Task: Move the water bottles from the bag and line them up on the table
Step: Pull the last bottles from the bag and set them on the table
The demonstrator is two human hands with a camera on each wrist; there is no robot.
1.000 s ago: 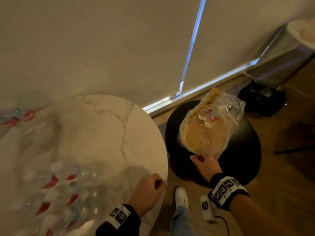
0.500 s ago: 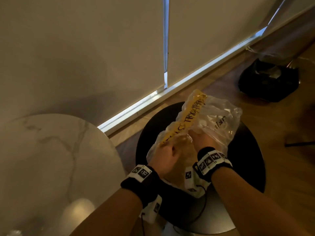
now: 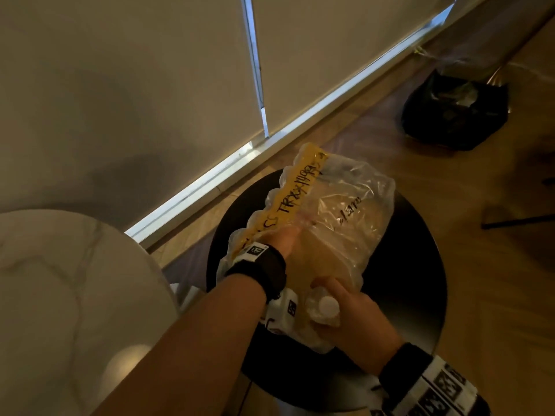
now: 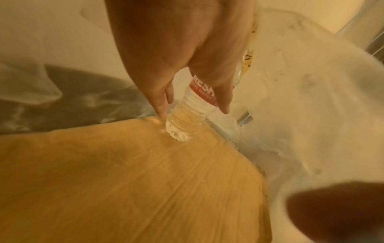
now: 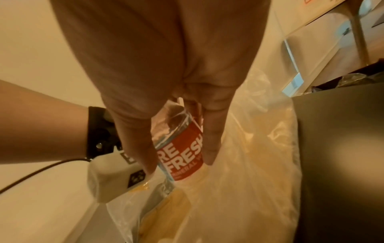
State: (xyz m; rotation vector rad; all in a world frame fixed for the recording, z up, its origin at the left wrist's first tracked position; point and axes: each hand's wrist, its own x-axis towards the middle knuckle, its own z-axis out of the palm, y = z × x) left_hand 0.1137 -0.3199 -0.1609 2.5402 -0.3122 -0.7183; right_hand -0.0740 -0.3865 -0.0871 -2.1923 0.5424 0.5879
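Note:
A clear plastic bag [image 3: 345, 223] with a yellow strip lies on a round black stool [image 3: 420, 265]. My left hand [image 3: 288, 238] is inside the bag. There it grips a water bottle [image 4: 182, 126] with a red label, just above a brown cardboard sheet [image 4: 124, 180]. My right hand [image 3: 357, 313] is at the bag's near opening and grips a second, white-capped bottle [image 3: 328, 304]. The right wrist view shows that bottle's red label [image 5: 178, 148] between thumb and fingers. The white marble table [image 3: 75, 280] is at the left.
A black bag [image 3: 453, 115] sits on the wooden floor at the back right. A wall with blinds and a bright window sill [image 3: 270, 145] runs behind the stool. The marble table's rim is close to my left forearm.
A second ago my left hand rested on the marble table edge and my right touched the bag. Both then went into the bag; now the right has drawn back holding a bottle.

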